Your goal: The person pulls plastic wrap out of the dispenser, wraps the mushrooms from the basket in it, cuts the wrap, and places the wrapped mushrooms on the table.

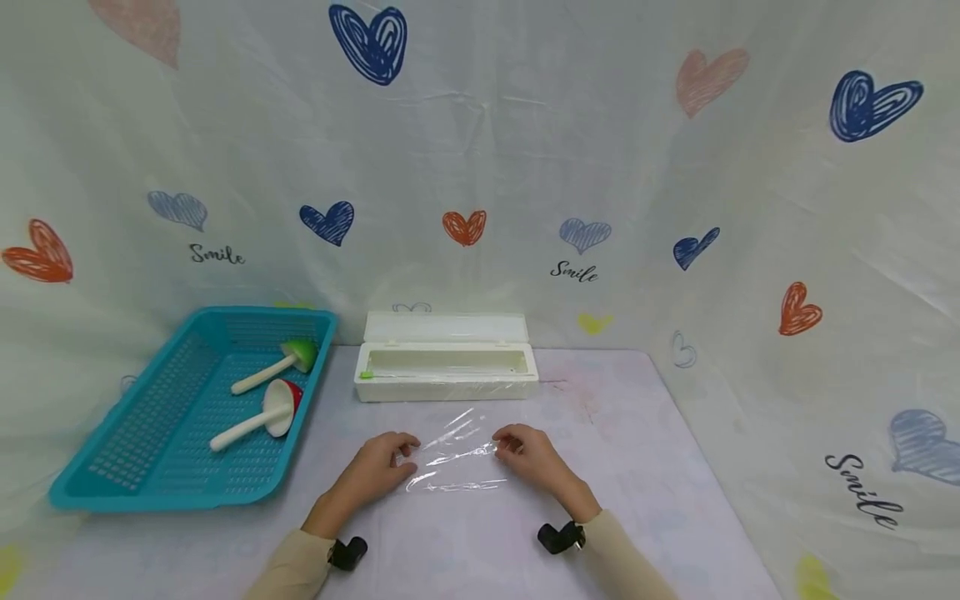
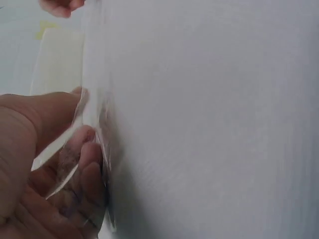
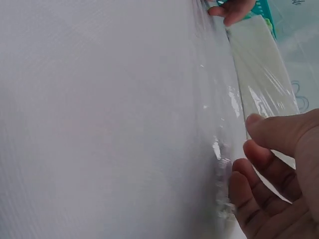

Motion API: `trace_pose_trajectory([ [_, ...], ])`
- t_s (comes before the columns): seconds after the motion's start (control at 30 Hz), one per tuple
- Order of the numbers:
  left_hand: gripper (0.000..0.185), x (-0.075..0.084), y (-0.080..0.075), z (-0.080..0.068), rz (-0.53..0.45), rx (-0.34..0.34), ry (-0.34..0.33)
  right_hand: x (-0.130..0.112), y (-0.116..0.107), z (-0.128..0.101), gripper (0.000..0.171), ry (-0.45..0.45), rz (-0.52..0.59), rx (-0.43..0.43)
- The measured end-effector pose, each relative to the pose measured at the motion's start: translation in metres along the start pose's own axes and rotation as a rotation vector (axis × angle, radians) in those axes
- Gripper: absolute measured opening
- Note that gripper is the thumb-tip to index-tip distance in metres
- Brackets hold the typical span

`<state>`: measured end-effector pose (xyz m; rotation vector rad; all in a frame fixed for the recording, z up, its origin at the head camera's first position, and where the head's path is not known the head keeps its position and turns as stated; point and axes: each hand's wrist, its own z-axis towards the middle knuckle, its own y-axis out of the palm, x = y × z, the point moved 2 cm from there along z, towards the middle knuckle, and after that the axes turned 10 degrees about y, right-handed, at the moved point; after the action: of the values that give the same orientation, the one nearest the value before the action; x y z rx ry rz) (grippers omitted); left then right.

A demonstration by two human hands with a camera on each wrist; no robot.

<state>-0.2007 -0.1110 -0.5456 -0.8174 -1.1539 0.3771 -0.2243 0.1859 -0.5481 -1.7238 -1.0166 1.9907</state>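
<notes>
A sheet of clear cling film (image 1: 459, 457) stretches between the two hands, in front of a white dispenser box (image 1: 442, 390) whose lid (image 1: 446, 327) stands raised. My left hand (image 1: 375, 468) holds the film's left side with curled fingers; in the left wrist view a fold of film (image 2: 102, 129) runs along the fingertips. At the right side, my right hand (image 1: 534, 458) grips the film with bent fingers. Its thumb and forefinger are close together in the right wrist view, beside the wrinkled film edge (image 3: 219, 149). Exact contact under the fingers is hard to see.
A blue plastic basket (image 1: 168, 500) stands on the left, holding a green-capped toy mushroom (image 1: 300, 354) and a red-capped one (image 1: 277, 408). A small green piece (image 1: 366, 375) sits at the box's left front. Heart-printed cloth (image 1: 480, 125) hangs behind the white table (image 1: 637, 500).
</notes>
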Motion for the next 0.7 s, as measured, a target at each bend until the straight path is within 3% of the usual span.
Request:
trace_pose_trajectory([
  [0.13, 0.035, 0.005, 0.004, 0.002, 0.037, -0.028, -0.030, 0.004, 0.007, -0.002, 0.020, 0.063, -0.012, 0.004],
  [0.4, 0.038, 0.013, -0.004, -0.001, 0.076, -0.084, -0.074, 0.001, 0.005, -0.003, 0.017, 0.116, -0.045, -0.036],
  [0.57, 0.038, 0.017, -0.021, -0.006, 0.117, -0.125, -0.135, -0.006, 0.005, -0.004, 0.017, 0.144, -0.047, -0.077],
  [0.7, 0.038, 0.024, -0.042, -0.012, 0.067, -0.133, -0.176, -0.009, 0.007, -0.004, 0.019, 0.165, -0.047, -0.083],
])
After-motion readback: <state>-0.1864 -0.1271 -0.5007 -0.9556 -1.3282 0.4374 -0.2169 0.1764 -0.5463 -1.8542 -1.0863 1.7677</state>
